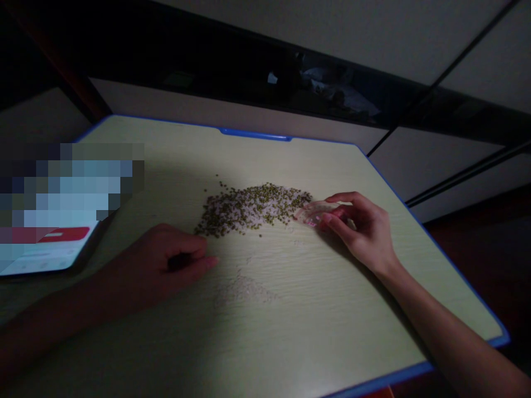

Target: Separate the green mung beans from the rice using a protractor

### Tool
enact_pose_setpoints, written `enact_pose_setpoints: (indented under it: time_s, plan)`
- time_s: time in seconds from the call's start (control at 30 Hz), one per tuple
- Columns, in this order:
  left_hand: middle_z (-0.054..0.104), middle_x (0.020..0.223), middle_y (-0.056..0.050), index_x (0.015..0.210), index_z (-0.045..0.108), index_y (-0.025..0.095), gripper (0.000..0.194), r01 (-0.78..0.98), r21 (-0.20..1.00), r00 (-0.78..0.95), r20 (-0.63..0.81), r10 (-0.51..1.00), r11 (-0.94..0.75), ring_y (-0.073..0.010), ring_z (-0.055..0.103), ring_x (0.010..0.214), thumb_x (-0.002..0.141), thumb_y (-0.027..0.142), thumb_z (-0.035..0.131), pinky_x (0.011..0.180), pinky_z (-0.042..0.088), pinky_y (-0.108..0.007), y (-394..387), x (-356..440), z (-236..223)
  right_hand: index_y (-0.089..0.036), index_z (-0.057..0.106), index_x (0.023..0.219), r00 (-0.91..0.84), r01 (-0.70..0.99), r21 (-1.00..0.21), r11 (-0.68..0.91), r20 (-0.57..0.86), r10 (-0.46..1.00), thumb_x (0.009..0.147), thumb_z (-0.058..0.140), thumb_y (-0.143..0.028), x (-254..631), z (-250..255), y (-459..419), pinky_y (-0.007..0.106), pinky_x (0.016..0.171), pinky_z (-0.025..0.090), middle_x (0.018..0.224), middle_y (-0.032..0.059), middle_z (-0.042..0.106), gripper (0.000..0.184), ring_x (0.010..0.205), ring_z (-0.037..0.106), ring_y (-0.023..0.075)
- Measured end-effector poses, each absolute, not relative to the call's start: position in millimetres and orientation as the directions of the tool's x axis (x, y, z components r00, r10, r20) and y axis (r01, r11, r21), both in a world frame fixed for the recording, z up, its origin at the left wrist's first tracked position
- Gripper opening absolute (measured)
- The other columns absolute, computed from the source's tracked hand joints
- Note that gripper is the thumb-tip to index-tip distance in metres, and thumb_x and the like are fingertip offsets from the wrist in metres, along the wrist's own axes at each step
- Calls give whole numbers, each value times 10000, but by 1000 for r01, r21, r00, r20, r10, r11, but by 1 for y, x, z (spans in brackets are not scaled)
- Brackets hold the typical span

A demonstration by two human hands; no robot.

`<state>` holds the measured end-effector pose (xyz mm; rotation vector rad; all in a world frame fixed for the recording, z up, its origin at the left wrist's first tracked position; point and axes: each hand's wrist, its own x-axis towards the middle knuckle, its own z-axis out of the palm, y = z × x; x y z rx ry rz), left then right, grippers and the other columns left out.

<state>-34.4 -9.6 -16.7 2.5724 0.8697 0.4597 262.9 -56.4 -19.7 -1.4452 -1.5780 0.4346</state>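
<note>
Right hand (369, 229) grasps a clear container (319, 214) between thumb and fingers at the right end of a pile of green beans and pale grains (253, 207), while the left hand (176, 254) curls loosely at the pile's near left end, thumb and forefinger parted at the tips; whether anything sits inside that curl cannot be told.

Both work over a pale table (332, 331) edged in blue, with a blue bar (255, 134) set into the far rim. Dim light fills the room, the left side of the tabletop falling into shadow. Beyond the far edge stands a panelled cabinet (452, 160), its light faces split by thin dark seams and crossed by a dark, glossy band (232, 72) that carries reflections. A phone (50, 260), its lit screen partly pixelated, stands out at the left.

Fine, wavy grain lines run across the tabletop. Beans, small and rounded, mix with slimmer pale bits in a low, elongated mound, a few strays lying off its far left side. Nearer, a thin scatter of pale grains (248, 290) spreads flat. Thin and see-through, the container catches pinkish glints.
</note>
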Motion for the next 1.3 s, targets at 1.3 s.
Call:
enact_pose_setpoints:
  time_s: [1.3]
  plan:
    - [268, 402, 66, 432, 324, 171, 384, 556, 476, 740, 90, 667, -682, -44, 304, 357, 788, 306, 379, 364, 241, -145, -11, -35, -14, -174, 568, 893, 42, 520, -809, 273, 344, 938, 739, 626, -191, 262, -19, -54, 229, 467, 428, 601, -25, 606, 166, 520, 574, 110]
